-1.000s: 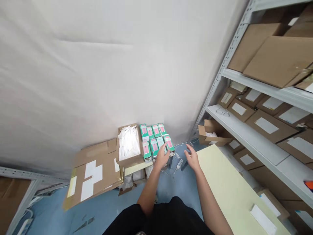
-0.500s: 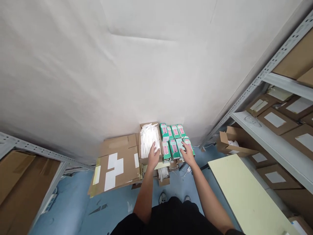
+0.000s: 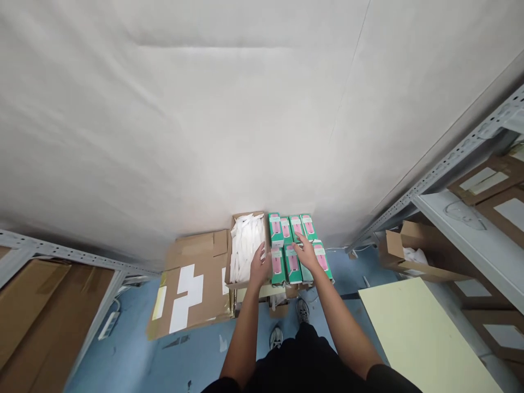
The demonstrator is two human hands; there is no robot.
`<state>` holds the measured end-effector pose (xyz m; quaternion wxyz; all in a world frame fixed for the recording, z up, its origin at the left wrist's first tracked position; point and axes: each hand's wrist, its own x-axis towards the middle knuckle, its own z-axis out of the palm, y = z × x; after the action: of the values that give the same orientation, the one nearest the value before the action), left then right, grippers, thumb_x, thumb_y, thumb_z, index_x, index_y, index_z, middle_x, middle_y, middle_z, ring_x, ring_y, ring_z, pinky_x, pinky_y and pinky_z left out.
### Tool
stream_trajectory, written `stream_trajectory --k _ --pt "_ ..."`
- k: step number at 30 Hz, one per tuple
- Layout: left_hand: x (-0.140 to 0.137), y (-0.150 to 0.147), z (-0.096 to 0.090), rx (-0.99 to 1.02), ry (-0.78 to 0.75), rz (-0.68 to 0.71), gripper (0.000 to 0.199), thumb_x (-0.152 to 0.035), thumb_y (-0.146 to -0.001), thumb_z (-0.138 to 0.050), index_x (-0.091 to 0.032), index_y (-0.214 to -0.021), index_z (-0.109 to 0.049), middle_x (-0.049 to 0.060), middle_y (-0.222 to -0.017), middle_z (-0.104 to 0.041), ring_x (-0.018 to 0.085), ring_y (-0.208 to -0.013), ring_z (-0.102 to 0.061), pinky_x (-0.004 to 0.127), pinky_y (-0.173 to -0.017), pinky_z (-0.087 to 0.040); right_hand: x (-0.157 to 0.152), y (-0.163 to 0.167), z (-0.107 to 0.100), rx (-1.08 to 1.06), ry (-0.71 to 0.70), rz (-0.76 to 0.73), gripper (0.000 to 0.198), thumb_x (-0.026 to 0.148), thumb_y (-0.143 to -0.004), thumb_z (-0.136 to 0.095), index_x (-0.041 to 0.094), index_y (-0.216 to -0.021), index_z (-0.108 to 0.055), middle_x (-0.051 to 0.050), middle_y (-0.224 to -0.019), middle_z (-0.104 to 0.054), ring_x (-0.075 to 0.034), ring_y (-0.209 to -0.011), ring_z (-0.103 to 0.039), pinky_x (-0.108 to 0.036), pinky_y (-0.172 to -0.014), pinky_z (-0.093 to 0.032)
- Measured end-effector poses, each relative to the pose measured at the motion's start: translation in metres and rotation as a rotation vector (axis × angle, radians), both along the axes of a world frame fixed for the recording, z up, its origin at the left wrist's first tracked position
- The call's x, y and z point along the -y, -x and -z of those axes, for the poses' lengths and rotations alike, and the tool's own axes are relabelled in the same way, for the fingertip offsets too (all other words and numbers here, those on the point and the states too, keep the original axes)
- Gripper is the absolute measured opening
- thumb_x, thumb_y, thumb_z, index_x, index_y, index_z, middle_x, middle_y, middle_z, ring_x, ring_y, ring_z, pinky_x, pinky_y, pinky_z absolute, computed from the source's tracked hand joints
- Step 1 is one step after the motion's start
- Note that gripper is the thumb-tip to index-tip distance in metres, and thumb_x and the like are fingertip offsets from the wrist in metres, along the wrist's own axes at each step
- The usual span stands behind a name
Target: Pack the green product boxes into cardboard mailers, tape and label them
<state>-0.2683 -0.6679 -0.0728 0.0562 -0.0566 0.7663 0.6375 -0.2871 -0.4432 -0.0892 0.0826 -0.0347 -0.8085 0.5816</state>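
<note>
My left hand [image 3: 258, 267] is at the right edge of an open carton [image 3: 229, 267], its thumb and fingers apart. Long white packets [image 3: 246, 240] fill that carton. Several green boxes with pink fronts [image 3: 292, 262] stand in two rows just right of it. Over the front row is my right hand [image 3: 306, 253], with fingers spread towards the back row. It covers part of the boxes beneath it, and whether it touches them I cannot tell. Neither hand shows anything held.
Flattened cardboard [image 3: 204, 289] lies left of the carton. A pale yellow table [image 3: 417, 322] stands at right, before a metal shelf [image 3: 442, 213] with brown cartons. An open carton [image 3: 409, 251] is on the lower right. Another large carton [image 3: 49, 311] is at left. A grey wall [image 3: 229, 131] rises behind.
My right hand has moved up and left over the green boxes. The left hand stays beside the packets' carton. The view has shifted, and one foot is further forward.
</note>
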Motion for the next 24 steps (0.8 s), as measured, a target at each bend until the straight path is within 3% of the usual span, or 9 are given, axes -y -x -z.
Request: stream_trajectory --k 7,13,18,24 --pt "-0.051 0.075 0.04 0.005 0.091 -0.008 0.063 -0.042 -0.092 -0.063 -0.021 -0.15 -0.052 0.013 -0.158 -0.051 0.029 -0.143 -0.051 0.045 -0.118 -0.042 -0.015 0.073 0.024 0.068 0.101 -0.107 0.057 0.038 -0.089 -0.059 0.029 -0.145 -0.06 -0.008 -0.152 -0.058 -0.029 -0.138 -0.055 -0.05 -0.114 -0.047" --pt "-0.072 0.143 0.071 0.097 0.244 -0.111 0.056 -0.033 -0.088 -0.065 -0.014 -0.14 -0.059 0.017 -0.147 -0.061 0.03 -0.141 -0.052 0.045 -0.121 -0.034 -0.02 0.107 0.06 0.251 0.256 -0.131 0.062 0.04 -0.082 -0.067 0.031 -0.142 -0.063 -0.007 -0.151 -0.059 -0.03 -0.133 -0.06 -0.049 -0.109 -0.05" --pt "-0.076 0.154 0.086 0.2 0.179 -0.151 0.064 -0.027 -0.08 -0.072 -0.012 -0.14 -0.057 0.019 -0.143 -0.064 0.03 -0.14 -0.054 0.044 -0.121 -0.032 -0.003 0.118 0.09 0.446 0.485 -0.116 0.058 0.04 -0.078 -0.071 0.028 -0.135 -0.068 -0.008 -0.144 -0.065 -0.032 -0.134 -0.06 -0.053 -0.106 -0.052" --pt "-0.073 0.151 0.084 0.231 0.163 -0.143 0.065 -0.022 -0.082 -0.066 -0.014 -0.146 -0.054 0.017 -0.144 -0.064 0.028 -0.135 -0.058 0.044 -0.119 -0.036 0.031 0.126 0.099 0.35 0.509 -0.114 0.053 0.039 -0.076 -0.069 0.027 -0.128 -0.072 -0.004 -0.134 -0.072 -0.028 -0.136 -0.058 -0.051 -0.119 -0.04"
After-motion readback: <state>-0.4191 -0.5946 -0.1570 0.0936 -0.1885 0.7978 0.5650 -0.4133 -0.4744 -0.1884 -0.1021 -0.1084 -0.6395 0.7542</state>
